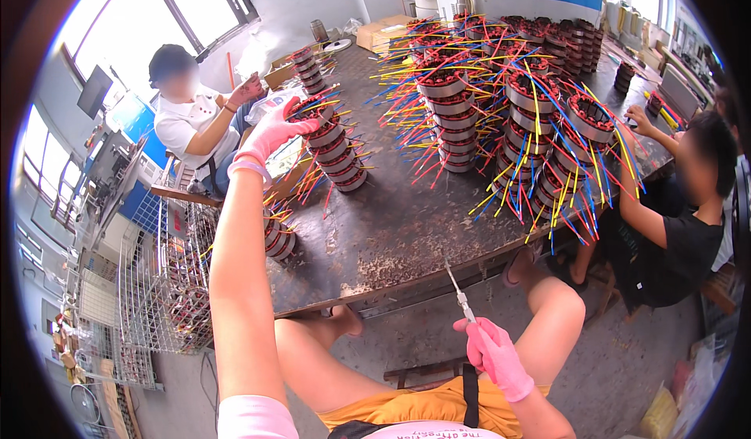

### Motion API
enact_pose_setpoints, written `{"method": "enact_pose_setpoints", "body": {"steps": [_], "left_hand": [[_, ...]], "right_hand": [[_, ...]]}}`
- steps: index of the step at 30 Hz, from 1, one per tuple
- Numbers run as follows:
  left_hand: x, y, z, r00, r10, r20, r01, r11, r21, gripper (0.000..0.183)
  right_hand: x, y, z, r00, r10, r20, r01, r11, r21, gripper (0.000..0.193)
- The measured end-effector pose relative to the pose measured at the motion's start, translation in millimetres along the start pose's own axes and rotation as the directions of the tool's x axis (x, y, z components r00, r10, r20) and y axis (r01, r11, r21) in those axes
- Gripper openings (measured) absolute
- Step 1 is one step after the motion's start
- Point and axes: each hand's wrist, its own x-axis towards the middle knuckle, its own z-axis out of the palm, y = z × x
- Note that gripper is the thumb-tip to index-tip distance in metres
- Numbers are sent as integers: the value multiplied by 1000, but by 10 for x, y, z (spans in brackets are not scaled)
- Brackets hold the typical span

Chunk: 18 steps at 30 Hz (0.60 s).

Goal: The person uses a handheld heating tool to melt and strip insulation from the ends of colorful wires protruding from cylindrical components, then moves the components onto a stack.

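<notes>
My left hand [275, 132], in a pink glove, reaches out to the top of a leaning stack of motor stators. Its fingers close on the near rim of the uppermost stator [321, 135], a steel ring with red windings and coloured lead wires. Below it several more stators [344, 174] stand piled on the dark table. My right hand [494, 351], also gloved in pink, is low over my lap. It grips a slim metal tool [461, 298] with a long thin tip pointing up toward the table edge; its exact kind is unclear.
Tall stator stacks [454, 126] with red, blue and yellow wires crowd the table [399, 239]. A shorter stack [278, 239] stands at the near left edge. One person [195, 118] sits at left, another [665, 204] at right. Wire baskets [156, 282] stand left of me.
</notes>
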Motion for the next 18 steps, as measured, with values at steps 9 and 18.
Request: {"method": "enact_pose_setpoints", "body": {"steps": [9, 18], "left_hand": [[-926, 62, -629, 978, 61, -201, -18, 978, 207, 75], [-1898, -356, -356, 974, -195, -118, 228, 813, 536, 102]], "right_hand": [[-104, -27, 27, 999, -29, -34, 27, 998, -62, 35], [-89, 79, 300, 997, -50, 57, 54, 997, -63, 37]]}}
